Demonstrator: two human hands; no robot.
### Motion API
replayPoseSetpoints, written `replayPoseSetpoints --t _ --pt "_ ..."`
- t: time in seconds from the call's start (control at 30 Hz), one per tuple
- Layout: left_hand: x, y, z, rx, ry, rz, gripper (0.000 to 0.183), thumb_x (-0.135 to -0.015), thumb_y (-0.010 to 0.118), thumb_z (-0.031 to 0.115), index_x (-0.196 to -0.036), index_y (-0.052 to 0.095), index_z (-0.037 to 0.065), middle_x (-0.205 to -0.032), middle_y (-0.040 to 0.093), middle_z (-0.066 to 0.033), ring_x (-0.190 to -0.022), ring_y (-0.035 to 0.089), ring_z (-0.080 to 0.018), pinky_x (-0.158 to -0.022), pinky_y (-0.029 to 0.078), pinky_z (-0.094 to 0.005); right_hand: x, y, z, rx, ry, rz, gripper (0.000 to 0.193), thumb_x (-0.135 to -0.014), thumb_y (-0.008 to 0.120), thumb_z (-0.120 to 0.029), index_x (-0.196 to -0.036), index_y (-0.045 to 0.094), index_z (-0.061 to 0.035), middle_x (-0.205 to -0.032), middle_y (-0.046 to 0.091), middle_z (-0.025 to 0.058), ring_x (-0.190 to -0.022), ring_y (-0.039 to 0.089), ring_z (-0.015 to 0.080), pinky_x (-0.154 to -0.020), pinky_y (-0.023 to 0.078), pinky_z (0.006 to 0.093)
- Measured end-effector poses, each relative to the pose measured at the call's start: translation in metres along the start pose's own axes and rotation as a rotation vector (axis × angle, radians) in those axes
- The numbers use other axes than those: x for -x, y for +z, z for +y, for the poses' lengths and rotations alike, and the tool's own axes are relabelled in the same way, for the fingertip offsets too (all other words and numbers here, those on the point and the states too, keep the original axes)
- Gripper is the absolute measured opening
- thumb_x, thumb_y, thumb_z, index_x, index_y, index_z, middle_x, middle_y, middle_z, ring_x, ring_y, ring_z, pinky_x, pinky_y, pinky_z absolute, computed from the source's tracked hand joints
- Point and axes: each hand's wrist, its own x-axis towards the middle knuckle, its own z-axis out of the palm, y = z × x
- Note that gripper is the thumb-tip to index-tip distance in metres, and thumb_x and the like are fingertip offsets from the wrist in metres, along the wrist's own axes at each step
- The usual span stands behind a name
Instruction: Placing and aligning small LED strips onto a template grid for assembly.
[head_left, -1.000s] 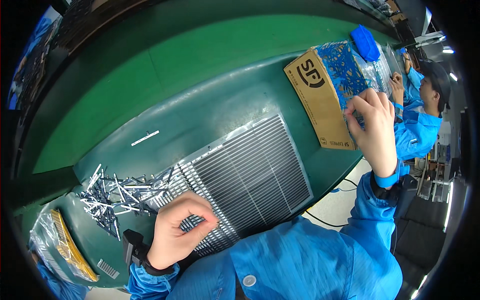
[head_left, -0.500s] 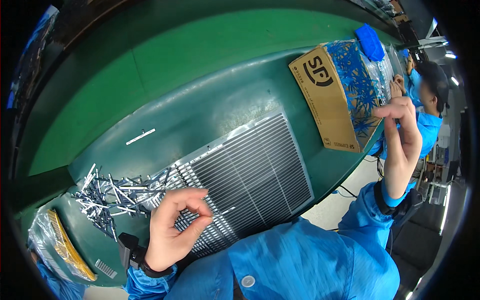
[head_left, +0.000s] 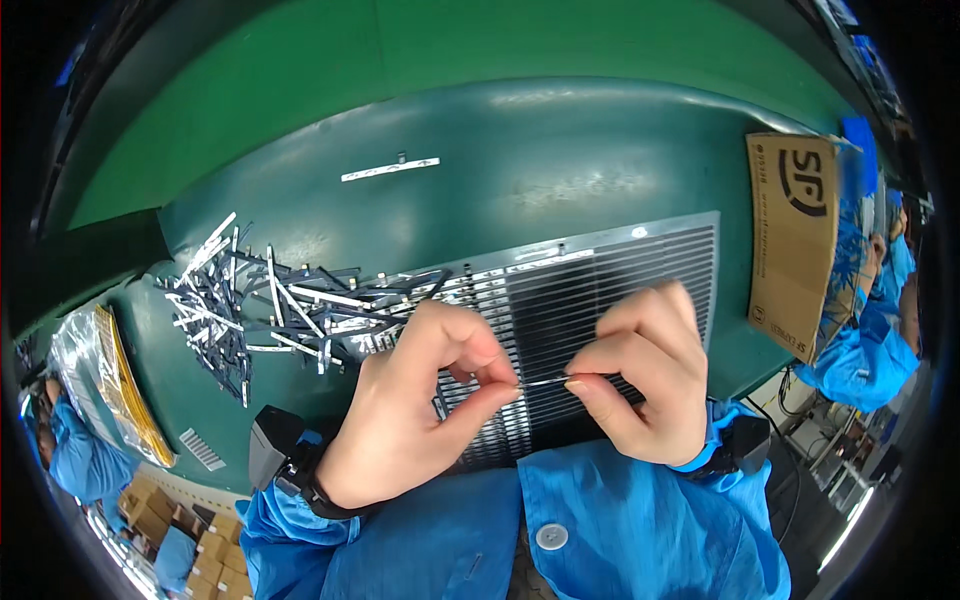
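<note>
A short, thin, pale strip [head_left: 545, 380] stretches between my two hands above a slotted panel [head_left: 615, 255]. Its left end is pinched between thumb and index finger of my left hand [head_left: 420, 400]. Closed the same way, my right hand [head_left: 650, 365] grips the other end. Dark slots run across the panel's right part, while small pale and dark strips lie in rows on its left part, partly hidden by my left hand. Left of the panel spreads a loose pile of black and white strips [head_left: 245, 310].
A cardboard box [head_left: 790, 240] holding blue pieces stands at the right. One white strip [head_left: 390, 170] lies toward the far side of the green table [head_left: 480, 130]. Plastic-wrapped yellow material [head_left: 130, 390] and a small ribbed piece [head_left: 203, 449] are at the left. Co-workers' blue sleeves show at both sides.
My right hand has come from beside the box to meet my left hand over the panel, and now pinches the strip's right end. The view has turned left.
</note>
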Motion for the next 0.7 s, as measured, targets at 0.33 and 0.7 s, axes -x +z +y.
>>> replayPoseSetpoints --t 0.33,0.7 --pt "-0.003 -0.003 -0.004 -0.14 0.122 0.073 0.04 -0.079 0.072 -0.017 -0.102 0.047 0.003 -0.092 0.07 -0.0119 -0.086 0.069 -0.016 -0.077 0.054 -0.0274 0.001 0.015 0.01 0.199 0.012 0.144 0.032 -0.059 0.083 -0.023 -0.088 0.076 -0.0142 -0.087 0.052 0.0013 -0.082 0.047 0.0223 -0.073 0.038 0.0338" --pt "-0.005 -0.001 -0.006 -0.114 0.189 0.158 0.039 -0.075 0.066 -0.023 -0.098 0.047 0.003 -0.093 0.068 -0.0167 -0.083 0.07 -0.0214 -0.077 0.055 -0.0311 0.002 0.022 0.027 0.076 -0.188 0.234 0.028 -0.056 0.08 -0.029 -0.078 0.07 -0.0155 -0.079 0.053 0.0003 -0.073 0.047 0.0218 -0.067 0.036 0.035"
